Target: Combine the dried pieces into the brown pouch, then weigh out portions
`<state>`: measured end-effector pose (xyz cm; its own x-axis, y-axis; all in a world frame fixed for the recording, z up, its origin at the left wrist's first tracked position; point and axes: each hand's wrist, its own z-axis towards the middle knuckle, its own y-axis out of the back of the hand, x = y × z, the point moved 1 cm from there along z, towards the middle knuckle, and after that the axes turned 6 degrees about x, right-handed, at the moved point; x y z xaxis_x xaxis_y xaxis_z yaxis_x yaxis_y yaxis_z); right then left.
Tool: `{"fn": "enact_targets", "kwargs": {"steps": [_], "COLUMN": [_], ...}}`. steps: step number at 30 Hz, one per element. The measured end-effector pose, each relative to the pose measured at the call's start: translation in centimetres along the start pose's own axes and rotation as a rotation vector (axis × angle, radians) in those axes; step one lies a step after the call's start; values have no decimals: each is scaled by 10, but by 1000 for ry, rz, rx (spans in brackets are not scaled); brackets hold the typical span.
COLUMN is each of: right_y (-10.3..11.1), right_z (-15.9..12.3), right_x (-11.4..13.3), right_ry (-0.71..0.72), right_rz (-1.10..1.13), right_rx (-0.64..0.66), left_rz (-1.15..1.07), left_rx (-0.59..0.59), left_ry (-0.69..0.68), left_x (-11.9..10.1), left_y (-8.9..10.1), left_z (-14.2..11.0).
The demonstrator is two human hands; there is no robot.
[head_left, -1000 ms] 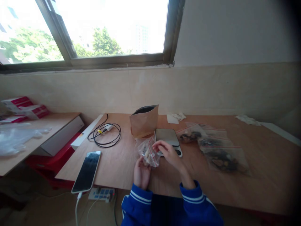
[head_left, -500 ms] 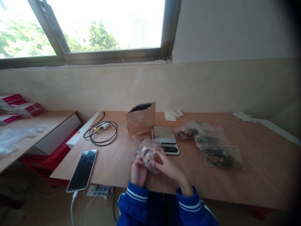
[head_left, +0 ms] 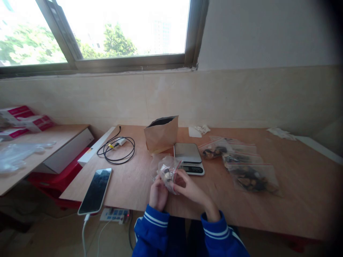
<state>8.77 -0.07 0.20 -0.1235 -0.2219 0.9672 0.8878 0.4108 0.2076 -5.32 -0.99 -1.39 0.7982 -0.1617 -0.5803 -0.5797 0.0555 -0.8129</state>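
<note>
hands together just above the front of the desk, the left hand (head_left: 158,195) was curled closed around the lower part of a small zip bag (head_left: 168,175), while the right hand (head_left: 190,186) gripped its right side with bent fingers. the bag was held up between them, just in front of a digital kitchen scale (head_left: 188,157) and not touching it. it had a red-edged seal, and pale and dark pieces showed through the clear plastic, too small to identify. blue sleeves with white stripes (head_left: 151,231) covered both wrists.

a kraft paper pouch (head_left: 161,136) stood open behind the bag, just left of the scale. three larger zip bags (head_left: 251,177) of dark pieces lay to the right on the plywood desk (head_left: 297,192). a crumpled tissue (head_left: 197,131) lay near the wall. to the left were a coiled black cable (head_left: 116,151) and a smartphone (head_left: 95,191), its charging lead running down to the floor past a power strip (head_left: 114,215). red-and-white boxes (head_left: 18,121) and a clear plastic sheet (head_left: 18,160) lay on a lower side table (head_left: 64,137), below a bright window (head_left: 120,32).
</note>
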Motion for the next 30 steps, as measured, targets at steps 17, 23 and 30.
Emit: {"fn": "enact_targets", "kwargs": {"steps": [17,23,30], "right_y": [-2,-1,-3], "right_z": [1,5,7], "right_x": [-3,0,-9], "right_ry": [21,51,38], "right_rz": [-68,-17,151], "right_rx": [-208,-255,-261], "left_rz": [148,103,94], "left_rx": [80,28,-38], "left_ry": [81,103,89], "left_x": [3,2,0], "left_y": [-11,-8,-8], "left_z": [-3,-2,-1]}}
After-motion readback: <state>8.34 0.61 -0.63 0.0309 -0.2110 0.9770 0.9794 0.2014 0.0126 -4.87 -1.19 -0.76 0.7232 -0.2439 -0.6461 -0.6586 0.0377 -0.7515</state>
